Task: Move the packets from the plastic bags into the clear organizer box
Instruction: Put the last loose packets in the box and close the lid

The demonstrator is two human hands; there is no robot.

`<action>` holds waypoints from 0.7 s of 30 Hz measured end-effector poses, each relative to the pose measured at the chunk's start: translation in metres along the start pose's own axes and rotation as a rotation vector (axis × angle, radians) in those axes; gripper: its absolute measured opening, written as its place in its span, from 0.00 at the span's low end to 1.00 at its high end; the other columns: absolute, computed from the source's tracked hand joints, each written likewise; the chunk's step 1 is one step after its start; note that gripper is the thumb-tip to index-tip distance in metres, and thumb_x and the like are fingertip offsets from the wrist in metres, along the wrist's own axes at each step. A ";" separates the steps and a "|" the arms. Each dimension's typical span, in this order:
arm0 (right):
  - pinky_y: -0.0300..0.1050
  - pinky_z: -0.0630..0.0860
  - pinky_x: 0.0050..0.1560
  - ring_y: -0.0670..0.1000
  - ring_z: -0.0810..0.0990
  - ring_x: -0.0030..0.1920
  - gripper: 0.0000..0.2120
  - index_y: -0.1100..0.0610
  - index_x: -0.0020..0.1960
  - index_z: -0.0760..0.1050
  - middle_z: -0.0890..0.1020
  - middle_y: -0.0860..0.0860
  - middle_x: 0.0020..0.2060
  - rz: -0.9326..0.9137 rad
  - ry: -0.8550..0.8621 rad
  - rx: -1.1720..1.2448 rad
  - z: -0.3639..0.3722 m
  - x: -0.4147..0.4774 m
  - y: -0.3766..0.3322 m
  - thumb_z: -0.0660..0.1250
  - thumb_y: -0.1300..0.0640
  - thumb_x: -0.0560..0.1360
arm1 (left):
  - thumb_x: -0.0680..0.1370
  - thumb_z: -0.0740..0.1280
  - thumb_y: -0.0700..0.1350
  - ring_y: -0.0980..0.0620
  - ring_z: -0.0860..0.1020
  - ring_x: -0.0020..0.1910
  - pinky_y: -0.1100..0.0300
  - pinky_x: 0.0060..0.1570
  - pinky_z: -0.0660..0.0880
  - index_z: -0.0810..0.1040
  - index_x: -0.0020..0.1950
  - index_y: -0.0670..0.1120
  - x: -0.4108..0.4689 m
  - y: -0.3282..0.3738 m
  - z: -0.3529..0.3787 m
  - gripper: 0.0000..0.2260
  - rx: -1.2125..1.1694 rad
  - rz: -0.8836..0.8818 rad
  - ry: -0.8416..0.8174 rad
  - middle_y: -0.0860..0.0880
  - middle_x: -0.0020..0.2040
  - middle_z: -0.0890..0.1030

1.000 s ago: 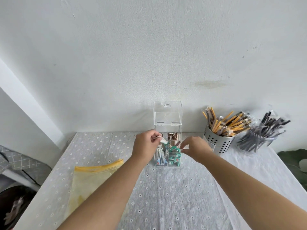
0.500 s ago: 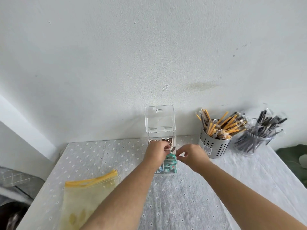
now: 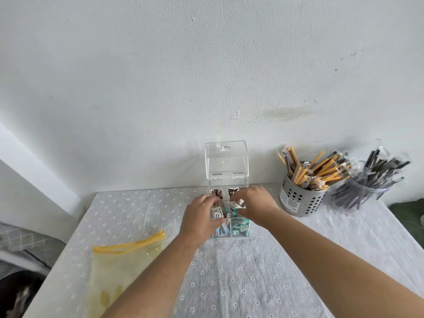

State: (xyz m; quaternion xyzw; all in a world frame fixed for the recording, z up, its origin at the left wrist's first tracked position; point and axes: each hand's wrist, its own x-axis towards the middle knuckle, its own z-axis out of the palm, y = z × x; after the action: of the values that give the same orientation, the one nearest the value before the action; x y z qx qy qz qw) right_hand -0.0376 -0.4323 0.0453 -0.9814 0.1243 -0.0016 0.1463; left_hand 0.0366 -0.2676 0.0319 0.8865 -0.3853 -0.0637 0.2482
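The clear organizer box (image 3: 238,234) stands at the back middle of the table with its lid (image 3: 226,160) raised against the wall. Teal and white packets (image 3: 239,227) fill its front compartments and brown ones (image 3: 215,192) sit at the back. My left hand (image 3: 202,216) wraps the box's left side, fingers over the top and thumb on the front. Over the right compartments, my right hand (image 3: 254,206) pinches a white and teal packet (image 3: 235,206). A yellow-zip plastic bag (image 3: 121,267) lies flat at the left with a few yellowish items inside.
A perforated metal holder (image 3: 298,200) of wrapped yellow and brown sticks stands right of the box. Beside it is a clear jar (image 3: 358,196) of dark wrapped sticks. A dotted white cloth (image 3: 241,283) covers the table. The wall is close behind.
Both hands have closed in on the box. The left hand came down from above it onto its left side. The right hand moved over the right compartments and now pinches a packet.
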 end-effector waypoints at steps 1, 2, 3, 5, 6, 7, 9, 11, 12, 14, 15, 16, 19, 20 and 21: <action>0.45 0.68 0.62 0.47 0.77 0.56 0.13 0.45 0.57 0.78 0.83 0.42 0.53 -0.008 0.004 -0.022 0.000 0.002 0.000 0.70 0.53 0.73 | 0.71 0.72 0.52 0.53 0.68 0.67 0.55 0.69 0.64 0.69 0.69 0.50 0.000 -0.001 -0.001 0.28 0.007 -0.002 0.005 0.53 0.68 0.72; 0.45 0.68 0.63 0.48 0.77 0.55 0.11 0.45 0.55 0.79 0.83 0.43 0.52 -0.016 0.003 -0.048 -0.001 0.004 -0.001 0.70 0.53 0.73 | 0.71 0.72 0.51 0.53 0.67 0.68 0.55 0.70 0.63 0.68 0.70 0.50 0.000 -0.002 -0.002 0.29 0.000 -0.005 -0.001 0.52 0.69 0.70; 0.45 0.68 0.63 0.48 0.77 0.54 0.09 0.46 0.53 0.80 0.84 0.44 0.50 -0.022 -0.005 -0.082 -0.001 0.005 -0.002 0.69 0.53 0.73 | 0.71 0.72 0.51 0.53 0.66 0.69 0.55 0.71 0.62 0.66 0.71 0.50 0.001 -0.003 -0.003 0.30 -0.014 -0.005 -0.013 0.52 0.71 0.69; 0.46 0.68 0.63 0.50 0.79 0.51 0.06 0.48 0.49 0.81 0.85 0.46 0.47 -0.017 -0.033 -0.164 -0.002 0.007 -0.003 0.68 0.54 0.74 | 0.72 0.72 0.50 0.53 0.65 0.70 0.56 0.71 0.61 0.65 0.72 0.50 0.001 -0.006 -0.003 0.30 -0.032 -0.005 -0.035 0.52 0.72 0.68; 0.46 0.67 0.64 0.50 0.79 0.49 0.05 0.50 0.48 0.81 0.85 0.47 0.45 -0.005 -0.045 -0.200 -0.002 0.007 -0.003 0.67 0.55 0.74 | 0.72 0.71 0.50 0.52 0.65 0.70 0.55 0.71 0.60 0.65 0.72 0.50 0.001 -0.007 -0.002 0.30 -0.037 -0.009 -0.043 0.51 0.72 0.68; 0.46 0.66 0.64 0.50 0.79 0.47 0.05 0.51 0.47 0.81 0.84 0.47 0.43 0.003 -0.052 -0.237 -0.001 0.007 -0.003 0.66 0.56 0.75 | 0.72 0.71 0.50 0.52 0.65 0.70 0.56 0.71 0.60 0.65 0.72 0.50 0.001 -0.008 -0.002 0.30 -0.043 -0.017 -0.048 0.51 0.72 0.68; 0.46 0.64 0.65 0.49 0.76 0.39 0.07 0.53 0.41 0.79 0.82 0.47 0.36 0.010 -0.069 -0.315 0.002 0.007 -0.005 0.64 0.59 0.76 | 0.72 0.71 0.50 0.52 0.66 0.70 0.57 0.71 0.59 0.66 0.72 0.49 0.001 -0.010 0.000 0.29 -0.062 -0.036 -0.053 0.50 0.71 0.69; 0.47 0.64 0.66 0.49 0.72 0.32 0.12 0.53 0.35 0.72 0.74 0.46 0.28 0.026 -0.087 -0.372 0.006 0.008 -0.008 0.62 0.62 0.75 | 0.72 0.71 0.51 0.52 0.66 0.70 0.58 0.71 0.59 0.67 0.71 0.49 0.001 -0.010 0.001 0.29 -0.081 -0.047 -0.049 0.50 0.71 0.70; 0.47 0.64 0.66 0.50 0.72 0.32 0.12 0.52 0.34 0.72 0.71 0.47 0.26 0.030 -0.091 -0.391 0.007 0.008 -0.009 0.61 0.63 0.75 | 0.72 0.71 0.51 0.52 0.66 0.70 0.58 0.71 0.59 0.67 0.71 0.48 0.002 -0.010 0.002 0.29 -0.085 -0.050 -0.045 0.50 0.71 0.70; 0.47 0.64 0.65 0.51 0.73 0.33 0.13 0.52 0.33 0.70 0.70 0.47 0.25 0.039 -0.095 -0.396 0.010 0.010 -0.011 0.61 0.64 0.74 | 0.72 0.71 0.51 0.52 0.67 0.70 0.57 0.71 0.60 0.68 0.71 0.48 0.002 -0.010 0.003 0.29 -0.073 -0.054 -0.038 0.50 0.71 0.70; 0.47 0.65 0.65 0.51 0.74 0.34 0.14 0.53 0.31 0.69 0.70 0.47 0.25 0.043 -0.103 -0.390 0.010 0.010 -0.010 0.62 0.63 0.74 | 0.72 0.71 0.52 0.52 0.67 0.70 0.57 0.71 0.60 0.68 0.71 0.48 0.002 -0.009 0.003 0.29 -0.064 -0.053 -0.035 0.50 0.71 0.71; 0.47 0.65 0.65 0.51 0.74 0.35 0.13 0.53 0.32 0.69 0.73 0.47 0.27 0.042 -0.109 -0.377 0.010 0.009 -0.009 0.62 0.62 0.74 | 0.72 0.71 0.52 0.53 0.67 0.70 0.57 0.71 0.60 0.68 0.70 0.49 0.002 -0.010 0.003 0.29 -0.054 -0.049 -0.032 0.51 0.70 0.71; 0.47 0.66 0.65 0.50 0.80 0.43 0.07 0.51 0.44 0.80 0.84 0.46 0.40 0.040 -0.072 -0.215 0.006 0.005 -0.004 0.64 0.55 0.76 | 0.72 0.71 0.51 0.53 0.69 0.68 0.58 0.69 0.61 0.71 0.68 0.50 -0.001 -0.011 0.001 0.25 -0.073 -0.033 -0.010 0.51 0.68 0.73; 0.46 0.68 0.64 0.48 0.82 0.45 0.07 0.49 0.48 0.82 0.85 0.46 0.43 0.057 -0.031 -0.105 0.003 0.003 -0.001 0.65 0.53 0.75 | 0.72 0.71 0.50 0.53 0.70 0.67 0.58 0.69 0.62 0.73 0.66 0.51 -0.002 -0.012 0.000 0.23 -0.104 -0.027 0.016 0.52 0.66 0.75; 0.44 0.72 0.61 0.47 0.82 0.44 0.08 0.49 0.49 0.83 0.86 0.45 0.44 0.076 0.023 0.018 -0.001 0.000 0.003 0.66 0.53 0.75 | 0.73 0.71 0.50 0.53 0.71 0.65 0.57 0.68 0.64 0.75 0.63 0.51 -0.001 -0.013 -0.003 0.19 -0.141 -0.027 0.056 0.52 0.64 0.76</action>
State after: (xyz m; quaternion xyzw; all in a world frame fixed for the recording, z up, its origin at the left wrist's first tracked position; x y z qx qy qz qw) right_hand -0.0386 -0.4352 0.0460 -0.9745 0.1632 -0.0083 0.1538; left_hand 0.0453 -0.2578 0.0276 0.8734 -0.3609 -0.0690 0.3197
